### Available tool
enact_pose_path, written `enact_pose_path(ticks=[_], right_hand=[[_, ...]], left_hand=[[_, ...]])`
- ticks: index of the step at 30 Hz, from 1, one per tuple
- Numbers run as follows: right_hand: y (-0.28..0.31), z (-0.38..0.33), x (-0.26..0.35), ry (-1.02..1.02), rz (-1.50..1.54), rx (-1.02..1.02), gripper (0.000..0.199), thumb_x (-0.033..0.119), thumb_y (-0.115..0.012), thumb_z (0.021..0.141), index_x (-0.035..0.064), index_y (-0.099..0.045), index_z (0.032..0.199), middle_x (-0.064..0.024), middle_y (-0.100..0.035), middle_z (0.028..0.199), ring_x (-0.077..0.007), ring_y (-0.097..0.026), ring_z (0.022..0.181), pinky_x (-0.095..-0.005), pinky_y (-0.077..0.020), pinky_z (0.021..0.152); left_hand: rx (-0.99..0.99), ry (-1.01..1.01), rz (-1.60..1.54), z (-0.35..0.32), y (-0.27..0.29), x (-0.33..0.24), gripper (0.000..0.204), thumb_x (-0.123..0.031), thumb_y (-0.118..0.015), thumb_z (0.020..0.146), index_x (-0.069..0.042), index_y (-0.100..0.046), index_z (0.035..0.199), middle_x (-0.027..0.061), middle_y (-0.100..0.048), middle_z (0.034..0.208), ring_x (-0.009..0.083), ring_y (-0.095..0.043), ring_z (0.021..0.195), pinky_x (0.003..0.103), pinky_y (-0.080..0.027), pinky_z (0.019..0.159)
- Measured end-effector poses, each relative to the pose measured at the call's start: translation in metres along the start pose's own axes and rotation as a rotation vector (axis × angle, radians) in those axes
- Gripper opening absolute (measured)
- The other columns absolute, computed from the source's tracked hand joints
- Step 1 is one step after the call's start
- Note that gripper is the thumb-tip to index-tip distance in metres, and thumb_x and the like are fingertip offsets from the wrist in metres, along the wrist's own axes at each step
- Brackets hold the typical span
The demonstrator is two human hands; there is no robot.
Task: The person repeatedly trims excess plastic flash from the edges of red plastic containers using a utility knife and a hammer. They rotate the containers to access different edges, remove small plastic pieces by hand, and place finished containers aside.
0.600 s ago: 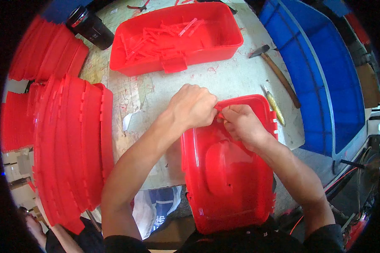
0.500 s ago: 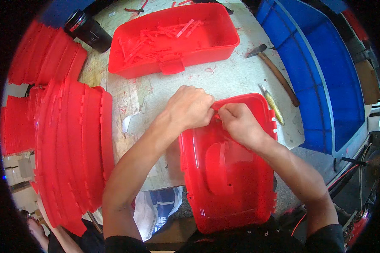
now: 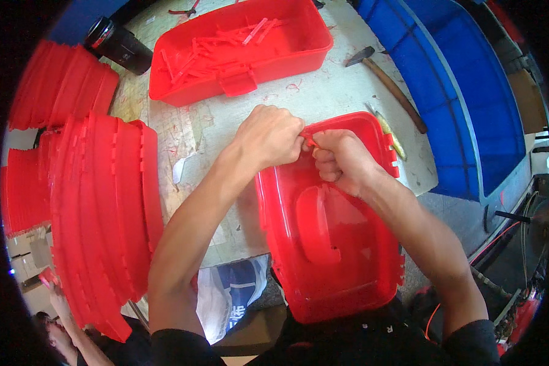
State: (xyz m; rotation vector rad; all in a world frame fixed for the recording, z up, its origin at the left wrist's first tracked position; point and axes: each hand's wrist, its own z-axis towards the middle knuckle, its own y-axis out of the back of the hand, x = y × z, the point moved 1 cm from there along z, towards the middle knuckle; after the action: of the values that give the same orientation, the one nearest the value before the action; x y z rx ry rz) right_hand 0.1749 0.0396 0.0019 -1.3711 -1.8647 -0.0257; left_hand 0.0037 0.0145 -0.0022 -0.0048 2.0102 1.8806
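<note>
A red plastic lid [image 3: 372, 244] with a raised curved handle [image 3: 316, 226] lies in front of me, its near end against my body. My left hand [image 3: 271, 137] is closed in a fist at the lid's far left corner; its fingertips are turned away, so what they grip is hidden. Beside it, my right hand [image 3: 346, 160] is closed, thumb and forefinger pinching a small red plastic piece [image 3: 311, 143] at the lid's far edge. The two hands nearly touch.
Beyond sits a red box [image 3: 195, 97] holding loose red strips [image 3: 207, 52]. Stacked red shells [image 3: 104, 201] stand left, near a black tumbler [image 3: 119, 46]. To the right are a hammer [image 3: 393, 91], a yellow-handled tool [image 3: 391, 137] and a blue crate [image 3: 433, 110]. Another person's arm [image 3: 82, 323] shows lower left.
The view has shifted slightly, so the table things sit higher and further left. My right hand has turned, with its curled fingers and the small red piece now showing. My left fist stays at the corner.
</note>
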Motion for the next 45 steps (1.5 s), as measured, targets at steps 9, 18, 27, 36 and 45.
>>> enact_pose_path(ticks=[9,18,27,36,45], right_hand=[[-0.009,0.006,0.01,0.204,-0.533,-0.205,0.026,0.018,-0.047,0.102,0.0079,-0.061,0.083,-0.0003,-0.051,0.068,-0.0087,-0.041,0.056,-0.0261,-0.0341,0.051],[-0.015,-0.012,0.123,0.912,-2.007,-0.301,0.021,0.025,-0.066,0.092,0.0053,-0.071,0.099,-0.0192,-0.072,0.091,-0.0324,-0.072,0.085,-0.0441,-0.0581,0.072],[-0.117,0.227,0.162,0.919,-1.883,-0.308,0.023,0.017,-0.058,0.09,0.0082,-0.074,0.104,-0.0169,-0.073,0.107,-0.0327,-0.071,0.105,-0.0474,-0.0578,0.086],[-0.086,0.182,0.183,0.981,-1.497,-0.339,0.019,0.021,-0.066,0.088,0.008,-0.071,0.101,-0.0129,-0.073,0.104,-0.0262,-0.072,0.093,-0.0404,-0.057,0.074],[0.014,-0.046,0.109,0.512,-0.019,0.364,0.011,0.017,-0.07,0.092,0.0069,-0.065,0.092,-0.0033,-0.067,0.075,-0.0105,-0.062,0.059,-0.0227,-0.0432,0.051]], left_hand=[[-0.03,0.024,-0.02,-0.003,-0.005,0.006,0.017,-0.02,-0.066,0.073,-0.003,-0.067,0.074,0.0232,-0.064,0.068,0.0423,-0.066,0.07,0.051,-0.053,0.065],[-0.082,0.082,-0.326,-0.014,0.011,0.009,0.039,-0.044,-0.067,0.087,-0.006,-0.073,0.092,0.0239,-0.068,0.076,0.0435,-0.068,0.076,0.052,-0.054,0.069],[0.003,0.55,-0.186,-0.088,0.026,0.03,0.041,-0.046,-0.064,0.092,-0.007,-0.074,0.097,0.0244,-0.068,0.08,0.0427,-0.068,0.078,0.048,-0.054,0.072],[-0.016,1.131,-0.505,-0.196,0.028,0.034,0.046,-0.042,-0.062,0.094,-0.004,-0.068,0.119,0.0247,-0.072,0.1,0.0362,-0.071,0.092,0.042,-0.054,0.083],[-0.238,0.796,-0.199,-0.176,0.062,-0.091,0.034,-0.032,-0.063,0.098,-0.006,-0.065,0.12,0.0097,-0.069,0.08,0.0134,-0.066,0.063,0.031,-0.054,0.056]])
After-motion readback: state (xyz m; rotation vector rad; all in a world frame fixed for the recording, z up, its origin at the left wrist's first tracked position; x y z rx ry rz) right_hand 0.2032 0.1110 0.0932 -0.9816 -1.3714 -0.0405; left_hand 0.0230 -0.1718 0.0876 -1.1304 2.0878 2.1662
